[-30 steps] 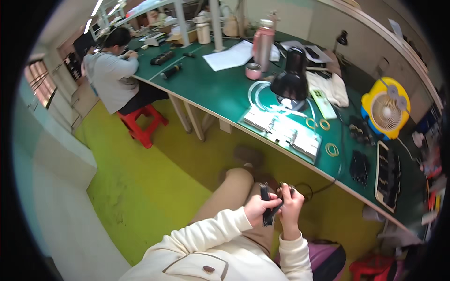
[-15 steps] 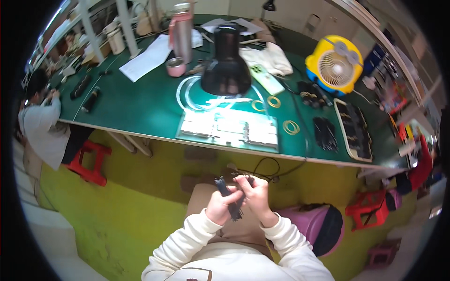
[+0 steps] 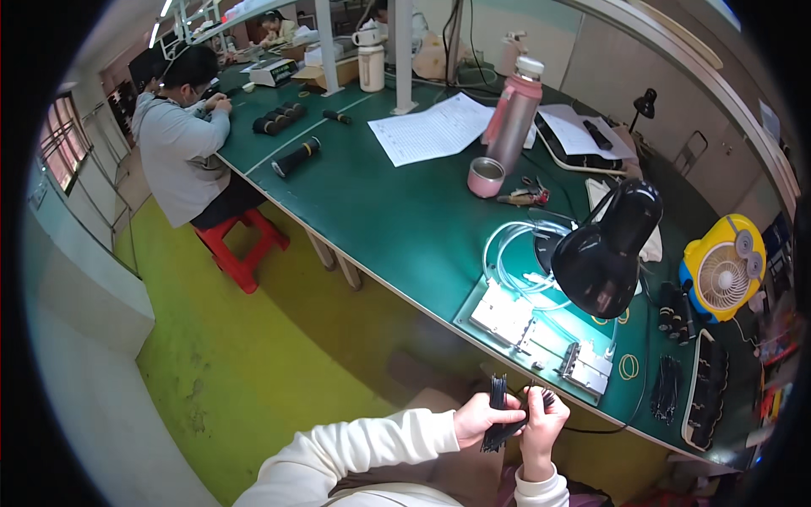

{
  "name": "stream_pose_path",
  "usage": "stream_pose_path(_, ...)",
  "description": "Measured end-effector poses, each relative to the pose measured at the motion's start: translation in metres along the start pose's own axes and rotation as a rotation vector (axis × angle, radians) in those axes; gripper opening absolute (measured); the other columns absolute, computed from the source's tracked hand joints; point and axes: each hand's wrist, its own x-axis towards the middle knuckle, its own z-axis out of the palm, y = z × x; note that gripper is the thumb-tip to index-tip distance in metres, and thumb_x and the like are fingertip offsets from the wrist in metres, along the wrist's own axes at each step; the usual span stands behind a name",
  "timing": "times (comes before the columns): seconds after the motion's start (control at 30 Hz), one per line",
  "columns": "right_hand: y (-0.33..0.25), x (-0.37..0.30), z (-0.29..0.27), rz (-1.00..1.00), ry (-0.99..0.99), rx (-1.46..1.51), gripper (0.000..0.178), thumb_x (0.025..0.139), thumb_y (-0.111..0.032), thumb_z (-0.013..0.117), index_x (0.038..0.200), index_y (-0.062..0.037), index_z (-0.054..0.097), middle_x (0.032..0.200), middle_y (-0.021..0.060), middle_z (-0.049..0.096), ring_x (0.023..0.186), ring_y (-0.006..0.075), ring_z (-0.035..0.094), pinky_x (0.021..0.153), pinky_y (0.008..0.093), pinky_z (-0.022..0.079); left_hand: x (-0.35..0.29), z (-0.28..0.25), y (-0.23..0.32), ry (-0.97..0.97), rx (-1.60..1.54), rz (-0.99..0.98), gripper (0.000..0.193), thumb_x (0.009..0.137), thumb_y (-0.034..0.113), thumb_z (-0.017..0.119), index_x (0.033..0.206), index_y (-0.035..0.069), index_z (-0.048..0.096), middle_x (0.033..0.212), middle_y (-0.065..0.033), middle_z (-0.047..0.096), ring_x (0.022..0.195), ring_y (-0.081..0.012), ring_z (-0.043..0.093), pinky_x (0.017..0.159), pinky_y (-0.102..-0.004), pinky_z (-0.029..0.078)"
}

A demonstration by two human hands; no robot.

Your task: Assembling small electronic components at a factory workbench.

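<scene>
My left hand [image 3: 476, 419] is closed around a bundle of short black wires [image 3: 498, 390], whose ends stick out above and below the fingers. Right beside it, my right hand [image 3: 543, 425] pinches several more black wires [image 3: 547, 397] between thumb and fingers. Both hands are in front of the table's near edge, over my lap. Just beyond them, a metal fixture [image 3: 504, 312] with pale blocks lies under the lit black desk lamp [image 3: 601, 262]. Another pile of black wires [image 3: 666, 389] rests on the table to the right.
The green table [image 3: 380, 228] carries a pink-and-steel flask [image 3: 514, 122], a pink cup [image 3: 486, 177], written sheets [image 3: 431, 128], clear tubing [image 3: 498, 253], a yellow fan [image 3: 725, 270] and a tray of black bundles [image 3: 699, 414]. A co-worker [image 3: 182, 139] sits on a red stool [image 3: 245, 249] at far left.
The view has swung left, so the table and my hands appear further right. Both hands still hold the black wires close together.
</scene>
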Motion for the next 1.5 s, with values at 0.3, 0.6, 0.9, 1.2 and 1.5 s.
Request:
stream_pose_path(0.3,-0.022,0.021,0.011,0.013,0.026,-0.088,0.011,0.077,-0.007,0.057,0.073,0.003,0.06,0.056,0.0,0.053,0.045,0.0027,0.042,0.039,0.0173,0.032,0.014,0.002,0.015,0.081,0.02,0.04,0.008,0.074,0.002,0.059,0.08,0.0,0.053,0.073,-0.009,0.056,0.062,-0.017,0.057,0.058,-0.0267,0.047)
stream_pose_path(0.6,-0.012,0.009,0.002,0.176,0.006,-0.1,0.012,0.077,-0.007,0.057,0.071,0.0033,0.06,0.058,-0.0013,0.053,0.051,0.002,0.044,0.045,0.0165,0.035,0.009,-0.004,-0.01,0.146,-0.075,0.018,0.009,0.074,0.003,0.059,0.081,0.001,0.054,0.072,-0.007,0.056,0.064,-0.015,0.057,0.059,-0.0252,0.047)
stream_pose_path(0.9,0.0,0.004,-0.005,0.049,-0.031,0.021,0.012,0.078,-0.005,0.055,0.069,0.0035,0.059,0.056,-0.0008,0.053,0.048,0.0032,0.045,0.042,0.0172,0.034,0.006,-0.003,-0.008,0.031,-0.019,0.005,0.011,0.076,0.005,0.058,0.084,0.0,0.053,0.075,-0.0079,0.056,0.067,-0.0155,0.056,0.063,-0.0255,0.046)
stream_pose_path(1.2,-0.01,0.004,0.012,0.122,-0.069,0.007,0.012,0.078,-0.008,0.057,0.073,0.0023,0.061,0.057,0.0011,0.054,0.046,0.0024,0.043,0.038,0.0166,0.032,-0.007,0.001,0.011,0.178,0.082,-0.011,0.008,0.075,0.003,0.058,0.081,0.0,0.053,0.075,-0.0074,0.056,0.065,-0.0158,0.056,0.06,-0.0264,0.047)
stream_pose_path(1.5,-0.016,0.019,0.006,0.102,-0.058,0.044,0.014,0.079,-0.01,0.056,0.073,0.0016,0.061,0.054,0.0005,0.054,0.038,0.003,0.043,0.032,0.0178,0.031,0.012,-0.001,-0.003,0.112,0.008,0.154,0.011,0.075,0.0,0.057,0.084,0.001,0.051,0.074,-0.0082,0.056,0.061,-0.0164,0.056,0.055,-0.0263,0.046)
